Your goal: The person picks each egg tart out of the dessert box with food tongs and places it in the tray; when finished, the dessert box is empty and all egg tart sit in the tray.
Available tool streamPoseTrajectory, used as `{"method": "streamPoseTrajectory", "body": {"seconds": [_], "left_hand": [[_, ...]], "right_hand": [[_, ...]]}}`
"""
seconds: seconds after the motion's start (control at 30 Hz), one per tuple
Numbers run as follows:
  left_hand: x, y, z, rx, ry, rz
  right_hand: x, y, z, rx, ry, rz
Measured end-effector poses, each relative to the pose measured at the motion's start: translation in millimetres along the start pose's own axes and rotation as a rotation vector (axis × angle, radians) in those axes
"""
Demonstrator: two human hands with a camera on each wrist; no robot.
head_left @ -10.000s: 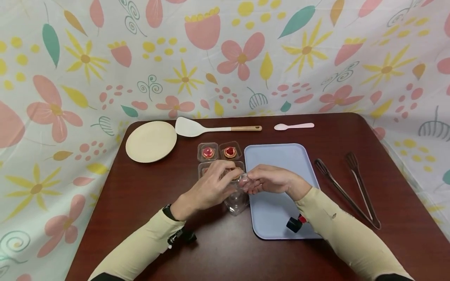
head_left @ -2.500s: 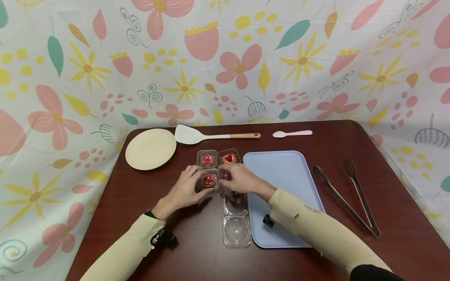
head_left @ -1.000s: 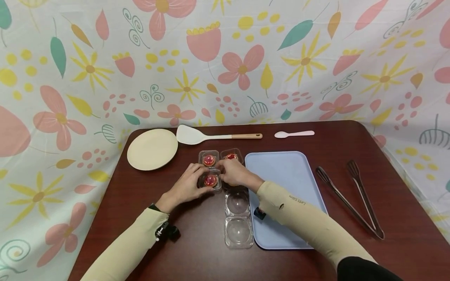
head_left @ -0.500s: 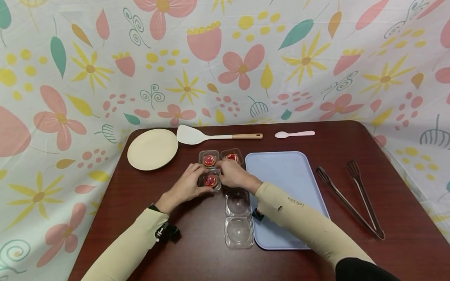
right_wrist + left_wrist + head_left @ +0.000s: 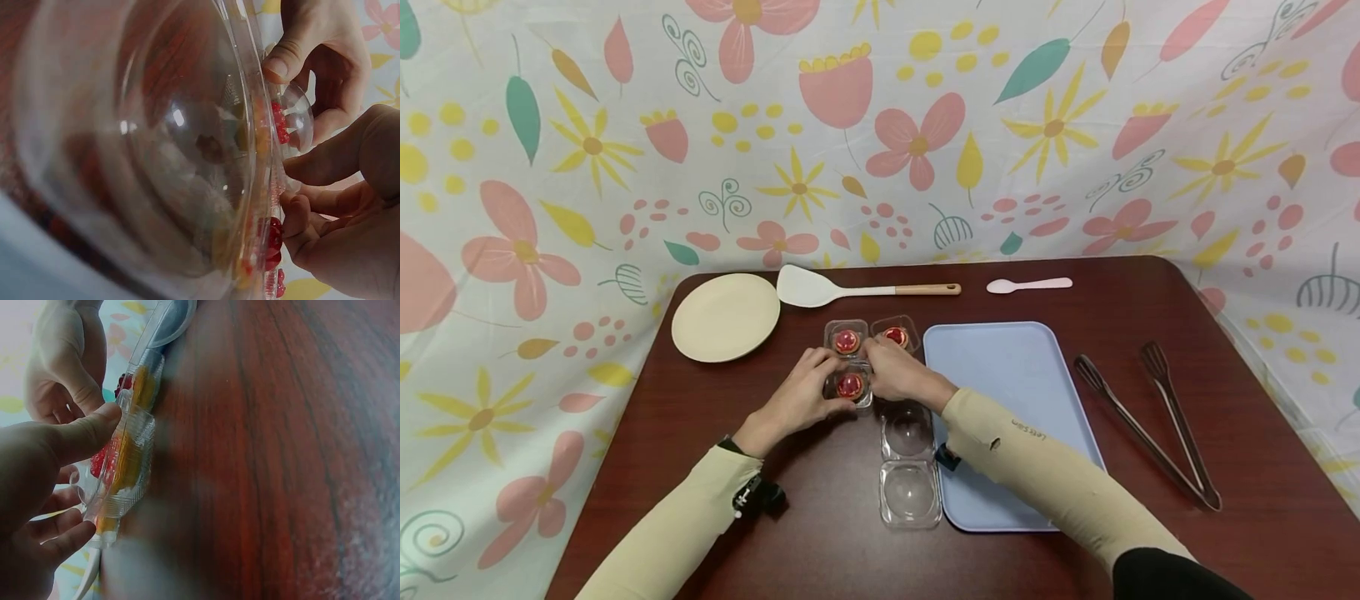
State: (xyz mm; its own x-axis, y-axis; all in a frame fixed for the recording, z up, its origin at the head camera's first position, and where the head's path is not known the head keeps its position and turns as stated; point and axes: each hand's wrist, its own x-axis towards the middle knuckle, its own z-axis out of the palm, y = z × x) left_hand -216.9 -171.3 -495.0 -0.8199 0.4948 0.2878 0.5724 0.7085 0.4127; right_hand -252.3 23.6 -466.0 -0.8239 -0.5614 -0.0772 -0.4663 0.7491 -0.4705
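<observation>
In the head view my left hand [image 5: 797,400] grips the front left clear plastic box [image 5: 863,403], thumb at its near edge and fingers at its far side. Inside lies a small red-topped tart [image 5: 850,385] under a clear domed lid. My right hand [image 5: 895,371] pinches that box's right-hand edge, as the right wrist view shows at its thumb tip [image 5: 297,169]. Two more boxed tarts, a left one [image 5: 846,342] and a right one [image 5: 895,336], stand behind. The spot under my right hand is hidden. Nearer me lie two clear shell halves [image 5: 910,496].
A blue tray [image 5: 1000,350] lies right of the boxes, under my right forearm. Farther right are metal tongs [image 5: 1157,433]. Along the back are a cream plate [image 5: 726,318], a white turner [image 5: 808,287] with a wooden handle, and a pink spoon [image 5: 1030,286].
Ten seconds ago both hands held a clear piece above the front right. Since then they have moved to the front left box. Over the last second the hands barely move.
</observation>
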Motion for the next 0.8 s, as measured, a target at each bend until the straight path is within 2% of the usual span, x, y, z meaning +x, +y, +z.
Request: {"method": "streamPoseTrajectory", "body": {"seconds": [0.4, 0.8], "left_hand": [[-1.3, 0.5, 2.1, 0.0, 0.019, -0.008], [-2.8, -0.1, 4.0, -0.01, 0.024, -0.014]], "right_hand": [[2.5, -6.6, -3.8, -0.078, -0.059, 0.029], [5.5, -10.0, -5.4, -0.138, -0.072, 0.033]]}}
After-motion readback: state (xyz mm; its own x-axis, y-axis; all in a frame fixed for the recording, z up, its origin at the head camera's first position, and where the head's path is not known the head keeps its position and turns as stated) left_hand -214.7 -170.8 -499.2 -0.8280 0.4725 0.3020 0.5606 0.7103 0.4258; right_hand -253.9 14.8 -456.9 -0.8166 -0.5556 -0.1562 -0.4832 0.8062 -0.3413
